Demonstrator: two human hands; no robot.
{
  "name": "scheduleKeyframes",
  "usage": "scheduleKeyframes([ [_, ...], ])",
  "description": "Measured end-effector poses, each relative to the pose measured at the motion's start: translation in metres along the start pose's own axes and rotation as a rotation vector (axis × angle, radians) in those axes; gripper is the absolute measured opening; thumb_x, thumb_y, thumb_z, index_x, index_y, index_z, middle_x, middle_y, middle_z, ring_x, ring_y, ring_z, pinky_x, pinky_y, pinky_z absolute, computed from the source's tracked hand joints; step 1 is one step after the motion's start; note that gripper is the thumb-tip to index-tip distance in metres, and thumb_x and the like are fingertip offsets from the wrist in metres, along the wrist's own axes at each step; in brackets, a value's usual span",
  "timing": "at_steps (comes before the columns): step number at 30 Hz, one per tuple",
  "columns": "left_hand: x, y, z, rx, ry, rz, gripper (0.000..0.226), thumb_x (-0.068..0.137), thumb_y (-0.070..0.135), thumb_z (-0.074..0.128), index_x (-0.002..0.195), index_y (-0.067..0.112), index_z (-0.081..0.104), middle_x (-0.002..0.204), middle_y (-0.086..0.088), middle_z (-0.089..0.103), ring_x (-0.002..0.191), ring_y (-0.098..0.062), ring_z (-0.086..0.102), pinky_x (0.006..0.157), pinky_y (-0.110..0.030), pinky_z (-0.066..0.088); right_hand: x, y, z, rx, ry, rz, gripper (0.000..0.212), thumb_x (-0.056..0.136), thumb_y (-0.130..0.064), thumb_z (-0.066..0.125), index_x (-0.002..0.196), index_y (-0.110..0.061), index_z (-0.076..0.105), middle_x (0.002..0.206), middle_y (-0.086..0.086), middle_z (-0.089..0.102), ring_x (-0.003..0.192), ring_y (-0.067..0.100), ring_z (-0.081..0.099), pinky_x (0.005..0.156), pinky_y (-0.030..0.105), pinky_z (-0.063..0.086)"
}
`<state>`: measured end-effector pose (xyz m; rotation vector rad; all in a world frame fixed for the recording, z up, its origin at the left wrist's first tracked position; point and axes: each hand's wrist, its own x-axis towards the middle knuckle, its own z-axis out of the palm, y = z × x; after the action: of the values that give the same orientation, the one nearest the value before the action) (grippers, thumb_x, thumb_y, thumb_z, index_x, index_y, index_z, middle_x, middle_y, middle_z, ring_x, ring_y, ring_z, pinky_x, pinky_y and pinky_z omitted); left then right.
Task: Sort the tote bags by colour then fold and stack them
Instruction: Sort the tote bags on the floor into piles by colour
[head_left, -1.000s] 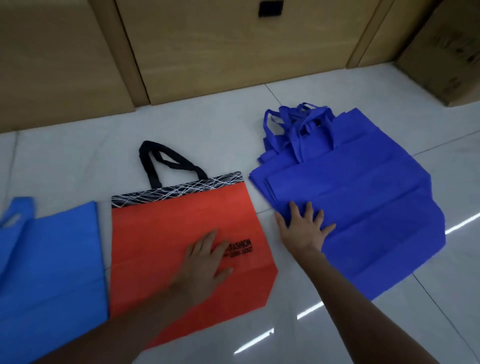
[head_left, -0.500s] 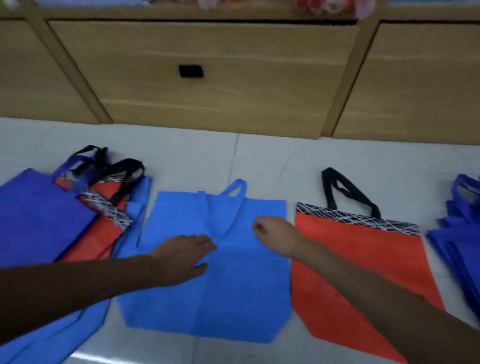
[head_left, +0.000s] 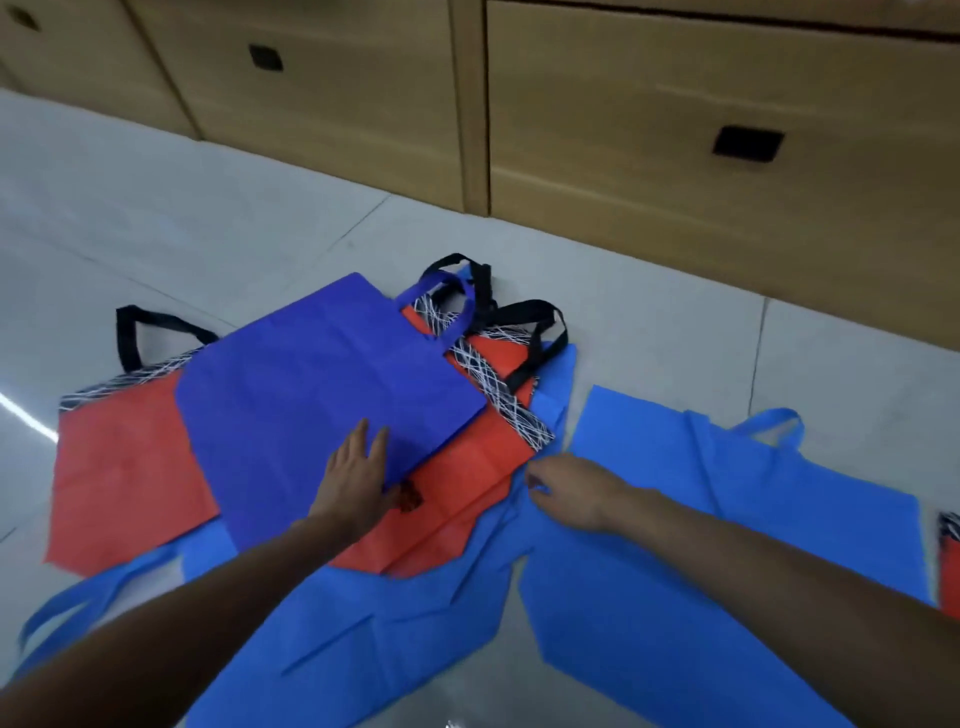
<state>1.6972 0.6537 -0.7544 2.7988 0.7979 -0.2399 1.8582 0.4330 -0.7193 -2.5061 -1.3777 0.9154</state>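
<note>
Left hand (head_left: 358, 478): we see it flat, fingers straight, pressing the near edge of the dark blue tote bag (head_left: 322, 405).
Right hand (head_left: 566, 491): fingers curled, pinching fabric where the light blue tote bags (head_left: 727, 519) meet; we cannot tell which bag.
Dark blue tote bag: matte, creased rectangle with a loop handle, topmost on the pile.
Orange tote bags (head_left: 130, 467): black strap handles, black bands scribbled with white lines, partly beneath the dark blue one.
Floor (head_left: 208, 208): glossy pale tiles.
Drawers (head_left: 675, 130): wood fronts, square black pulls.

Pale tiled floor (head_left: 218, 208), wooden cabinet fronts (head_left: 675, 104) behind it, dark square drawer pulls (head_left: 748, 144)
</note>
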Motion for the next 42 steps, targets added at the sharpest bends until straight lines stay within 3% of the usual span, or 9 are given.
scheduleKeyframes([
  [7, 0.003, -0.036, 0.024, -0.01, -0.096, -0.035, 0.073, 0.088, 0.054, 0.05, 0.147, 0.019, 0.024, 0.154, -0.008, 0.02, 0.14, -0.026, 0.022, 0.104, -0.039, 0.035, 0.057, -0.043, 0.049, 0.559, 0.187, 0.21, 0.024, 0.093, -0.023, 0.056, 0.107, -0.004, 0.057, 0.101, 0.01, 0.062, 0.096, 0.022, 0.058, 0.076, 0.026, 0.041],
  [9, 0.0, -0.032, 0.022, 0.046, 0.0, 0.048, 0.056, 0.088, 0.051, 0.044, 0.131, 0.015, 0.051, 0.136, -0.009, 0.049, 0.122, -0.025, 0.051, 0.077, -0.041, 0.053, 0.068, -0.058, 0.056, 0.969, 0.302, 0.38, 0.02, 0.092, -0.022, 0.06, 0.103, -0.007, 0.056, 0.095, 0.01, 0.06, 0.09, 0.021, 0.058, 0.071, 0.025, 0.044],
  [11, -0.004, -0.025, 0.02, 0.02, 0.062, 0.108, 0.046, 0.084, 0.047, 0.034, 0.089, 0.013, 0.066, 0.088, -0.009, 0.069, 0.073, -0.026, 0.069, 0.041, -0.036, 0.05, 0.073, -0.074, 0.062, 1.359, 0.29, 0.479, 0.021, 0.092, -0.025, 0.059, 0.104, -0.009, 0.054, 0.098, 0.012, 0.061, 0.092, 0.022, 0.06, 0.079, 0.028, 0.048],
  [16, -0.013, -0.007, 0.025, -0.343, 0.079, 0.095, 0.062, 0.082, 0.059, 0.01, 0.083, 0.011, 0.051, 0.071, -0.007, 0.062, 0.072, -0.035, 0.058, 0.06, -0.038, 0.039, 0.088, -0.098, 0.075, 1.69, 0.277, 0.505, 0.018, 0.092, -0.021, 0.06, 0.107, -0.012, 0.058, 0.104, 0.008, 0.067, 0.09, 0.023, 0.065, 0.078, 0.035, 0.055],
  [20, -0.026, 0.009, 0.021, -0.586, -0.038, 0.188, 0.059, 0.091, 0.061, 0.022, 0.118, 0.023, 0.059, 0.112, 0.013, 0.063, 0.105, -0.007, 0.056, 0.091, -0.023, 0.041, 0.09, -0.083, 0.063, 1.459, 0.517, 0.564, 0.007, 0.092, -0.013, 0.055, 0.093, -0.018, 0.06, 0.103, 0.009, 0.068, 0.094, 0.028, 0.064, 0.088, 0.044, 0.052],
  [24, -0.028, 0.004, 0.029, -0.467, 0.003, 0.351, 0.08, 0.088, 0.071, 0.016, 0.131, 0.014, 0.051, 0.139, 0.002, 0.046, 0.126, -0.012, 0.044, 0.108, -0.023, 0.029, 0.066, -0.047, 0.024, 1.309, 0.624, 0.544, 0.008, 0.091, -0.011, 0.05, 0.089, -0.013, 0.057, 0.088, 0.003, 0.062, 0.081, 0.02, 0.057, 0.065, 0.026, 0.047],
  [34, -0.025, 0.048, 0.035, -0.305, 0.059, 0.115, 0.076, 0.078, 0.043, 0.036, 0.133, -0.009, 0.039, 0.141, -0.03, 0.035, 0.128, -0.043, 0.039, 0.107, -0.046, 0.032, -0.058, 0.087, -0.059, 0.595, 0.71, 0.681, 0.03, 0.083, -0.005, 0.056, 0.112, 0.002, 0.05, 0.103, 0.016, 0.056, 0.09, 0.03, 0.055, 0.069, 0.032, 0.041],
  [39, -0.028, 0.078, 0.047, -0.2, 0.004, 0.056, 0.09, 0.085, 0.044, 0.059, 0.147, 0.001, 0.01, 0.154, -0.02, 0.005, 0.143, -0.032, 0.011, 0.114, -0.04, 0.014, -0.141, 0.142, -0.013, 0.474, 0.745, 0.925, 0.059, 0.058, -0.024, 0.036, 0.108, 0.004, 0.047, 0.103, 0.03, 0.056, 0.094, 0.044, 0.055, 0.074, 0.042, 0.041],
  [42, -0.03, 0.084, 0.057, -0.109, -0.094, 0.012, 0.103, 0.081, 0.057, 0.058, 0.148, 0.005, -0.001, 0.156, -0.018, -0.004, 0.144, -0.029, 0.001, 0.115, -0.04, 0.009, -0.169, 0.168, 0.008, 0.46, 0.806, 1.045, 0.037, 0.076, -0.012, 0.046, 0.11, 0.003, 0.046, 0.105, 0.033, 0.057, 0.095, 0.048, 0.055, 0.078, 0.047, 0.043],
])
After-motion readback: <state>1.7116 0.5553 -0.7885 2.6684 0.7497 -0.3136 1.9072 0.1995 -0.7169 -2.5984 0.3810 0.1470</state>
